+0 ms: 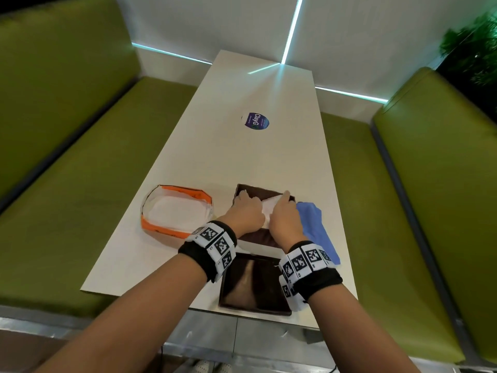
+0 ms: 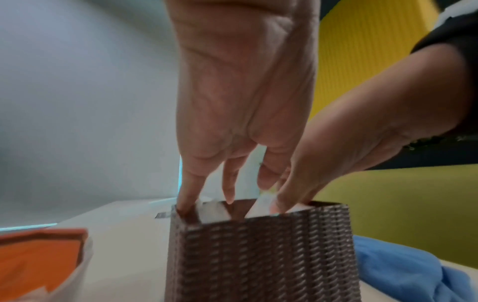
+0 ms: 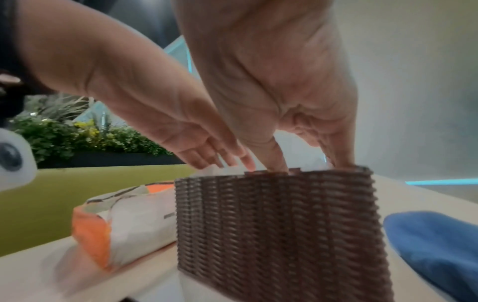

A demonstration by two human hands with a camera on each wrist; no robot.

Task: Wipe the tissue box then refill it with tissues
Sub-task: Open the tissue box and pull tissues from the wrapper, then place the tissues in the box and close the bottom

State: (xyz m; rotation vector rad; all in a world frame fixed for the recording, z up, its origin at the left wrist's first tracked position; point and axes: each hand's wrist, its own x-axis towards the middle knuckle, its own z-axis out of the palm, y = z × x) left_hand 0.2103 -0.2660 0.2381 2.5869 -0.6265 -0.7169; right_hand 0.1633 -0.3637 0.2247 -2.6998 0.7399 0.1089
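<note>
I have both hands down in the open top of the brown woven tissue box (image 1: 255,235), which stands on the pale table (image 1: 269,157) between the orange-and-white tissue pack (image 1: 176,211) on its left and the blue cloth (image 1: 316,224) touching its right side. My left hand (image 1: 243,214) has its fingers (image 2: 189,183) straight and slightly spread, tips reaching past the rim against the white tissues (image 1: 270,208) inside. My right hand (image 1: 285,218) also points its straight fingers (image 3: 271,153) down into the box, pressing on the same stack of tissues; I cannot tell whether either thumb pinches a sheet. The tissues show white at the rim in both wrist views. The box's dark glossy lid (image 1: 252,286) lies flat on the table's near edge, just below my wrists. A round purple sticker (image 1: 255,121) sits farther up the table, and green benches (image 1: 80,211) run along both sides.
</note>
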